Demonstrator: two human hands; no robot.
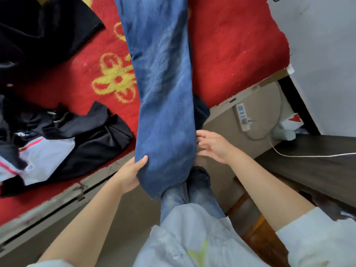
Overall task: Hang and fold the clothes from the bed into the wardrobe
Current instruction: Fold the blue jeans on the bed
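Gripping the near end of a long pair of blue jeans point(163, 105), the person's left hand point(131, 174) curls under the denim's left edge with the thumb pressed on top. Just right of the jeans, the right hand point(213, 146) hovers with fingers spread and relaxed, its fingertips at the fabric's right edge, holding nothing. Below the jeans' hem, the person's own legs and a dark shoe point(199, 176) show above a pale shirt.

The jeans hang over the near edge of the bed point(237, 54) and run away across its red blanket with a yellow pattern, past the top of the view. Left of the jeans lies a heap of black clothes point(92, 139) tangled with a white garment point(48, 153) striped in red, close to the bed's edge. Farther left and beyond, another black garment point(38, 31) is spread on the blanket.

Right of the jeans, beige floor lies open between the bed and a dark wooden surface point(308, 162). A white power strip point(243, 116) rests on that floor, and a white cable point(308, 156) crosses the wood. A pale wall point(327, 45) rises beyond the bed's right corner.
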